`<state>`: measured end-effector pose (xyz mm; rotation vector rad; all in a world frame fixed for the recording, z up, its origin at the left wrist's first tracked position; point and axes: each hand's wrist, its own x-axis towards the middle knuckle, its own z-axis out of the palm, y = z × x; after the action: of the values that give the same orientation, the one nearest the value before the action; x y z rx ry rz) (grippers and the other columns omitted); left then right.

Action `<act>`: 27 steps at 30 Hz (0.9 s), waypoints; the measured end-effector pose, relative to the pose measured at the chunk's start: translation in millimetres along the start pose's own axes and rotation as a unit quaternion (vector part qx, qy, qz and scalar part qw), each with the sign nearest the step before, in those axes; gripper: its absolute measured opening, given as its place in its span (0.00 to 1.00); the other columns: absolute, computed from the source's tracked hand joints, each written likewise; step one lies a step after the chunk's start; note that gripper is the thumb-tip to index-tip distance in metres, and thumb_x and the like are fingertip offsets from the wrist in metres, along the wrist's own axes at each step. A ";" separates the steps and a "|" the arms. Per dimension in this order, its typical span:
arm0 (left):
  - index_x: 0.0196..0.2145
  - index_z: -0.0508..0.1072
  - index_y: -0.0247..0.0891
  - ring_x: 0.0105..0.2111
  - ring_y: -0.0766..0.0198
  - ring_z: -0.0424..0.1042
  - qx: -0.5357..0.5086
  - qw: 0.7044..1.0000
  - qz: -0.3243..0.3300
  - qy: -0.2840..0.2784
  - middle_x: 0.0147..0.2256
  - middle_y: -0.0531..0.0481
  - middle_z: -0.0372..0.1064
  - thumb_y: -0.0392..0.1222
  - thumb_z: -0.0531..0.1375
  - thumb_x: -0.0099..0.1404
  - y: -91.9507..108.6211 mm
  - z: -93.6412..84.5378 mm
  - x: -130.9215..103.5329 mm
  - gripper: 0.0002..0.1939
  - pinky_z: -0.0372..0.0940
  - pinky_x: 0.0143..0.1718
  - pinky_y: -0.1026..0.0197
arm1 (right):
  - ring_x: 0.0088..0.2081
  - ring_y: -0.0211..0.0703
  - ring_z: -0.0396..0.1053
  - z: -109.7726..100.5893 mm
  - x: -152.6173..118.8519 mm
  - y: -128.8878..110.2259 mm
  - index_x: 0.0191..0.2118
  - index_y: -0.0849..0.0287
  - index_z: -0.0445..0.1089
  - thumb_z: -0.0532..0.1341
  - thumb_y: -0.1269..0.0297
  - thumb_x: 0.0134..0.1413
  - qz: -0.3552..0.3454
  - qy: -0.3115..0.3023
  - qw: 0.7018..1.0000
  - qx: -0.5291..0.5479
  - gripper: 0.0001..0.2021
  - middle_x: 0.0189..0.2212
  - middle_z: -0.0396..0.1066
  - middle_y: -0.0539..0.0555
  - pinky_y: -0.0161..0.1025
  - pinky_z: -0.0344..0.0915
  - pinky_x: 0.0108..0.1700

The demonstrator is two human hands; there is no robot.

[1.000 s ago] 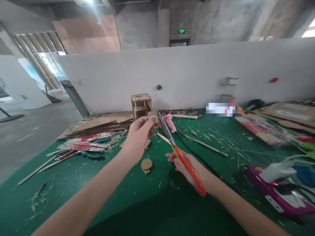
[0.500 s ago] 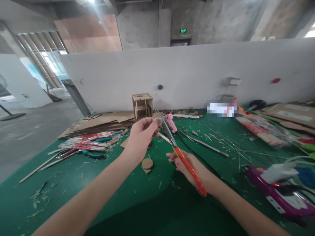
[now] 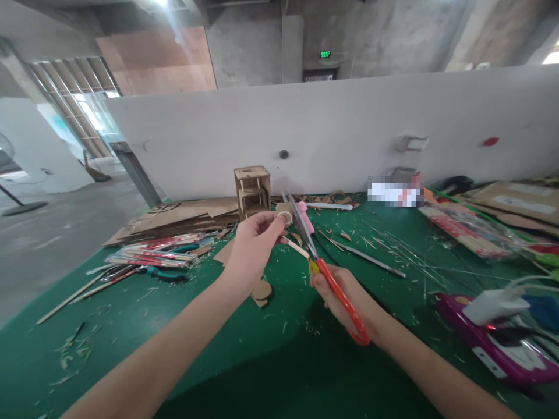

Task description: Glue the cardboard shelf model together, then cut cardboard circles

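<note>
Between thumb and fingers, my left hand [image 3: 255, 241] pinches a small piece of cardboard [image 3: 285, 208] with a pale ring [image 3: 285, 217] against it. My right hand [image 3: 343, 294] is closed on orange-handled scissors [image 3: 336, 291], whose slightly parted blades point up and away beside the cardboard. A pink glue gun [image 3: 305, 217] lies behind the blades. Below my left hand, a round cardboard disc [image 3: 262, 290] rests on the green table [image 3: 244, 355]. Part of the held piece is hidden by my fingers.
A small cardboard shelf [image 3: 252, 191] stands near the white partition. Cardboard sheets [image 3: 187, 215], wrapped sticks [image 3: 152, 253] and teal-handled pliers [image 3: 168, 273] lie left. On the right are a purple power strip [image 3: 493, 343], thin clear strips and packaged sticks [image 3: 467, 230].
My right hand's fingers have closed more around the scissor handles, and the blades have parted slightly. My left hand has shifted a little right, turning the cardboard so more of it shows.
</note>
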<state>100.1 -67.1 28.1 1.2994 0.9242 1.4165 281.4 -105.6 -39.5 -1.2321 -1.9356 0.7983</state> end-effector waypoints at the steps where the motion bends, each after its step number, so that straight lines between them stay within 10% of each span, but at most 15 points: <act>1: 0.34 0.75 0.36 0.27 0.69 0.68 -0.005 1.000 0.003 0.008 0.29 0.51 0.69 0.49 0.64 0.60 0.0 -0.3 0.5 0.12 0.65 0.32 0.64 | 0.24 0.37 0.59 -0.8 -0.1 -2.8 0.29 0.59 0.63 0.45 0.39 0.62 -0.009 -0.006 1.000 -0.005 0.27 0.25 0.59 0.51 0.35 0.59 0.25; 27: 0.31 0.75 0.34 0.24 0.72 0.67 -0.001 1.000 0.005 0.028 0.24 0.54 0.67 0.45 0.65 0.59 5.4 0.5 1.2 0.10 0.63 0.28 0.68 | 0.23 0.38 0.58 0.7 -1.1 -6.9 0.23 0.56 0.54 0.44 0.44 0.64 -0.034 0.017 0.993 -0.112 0.24 0.23 0.61 0.52 0.37 0.55 0.27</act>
<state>99.8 -67.4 33.7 1.2691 0.9539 1.4679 277.7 -109.1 -34.7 -1.2933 -2.0703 0.5320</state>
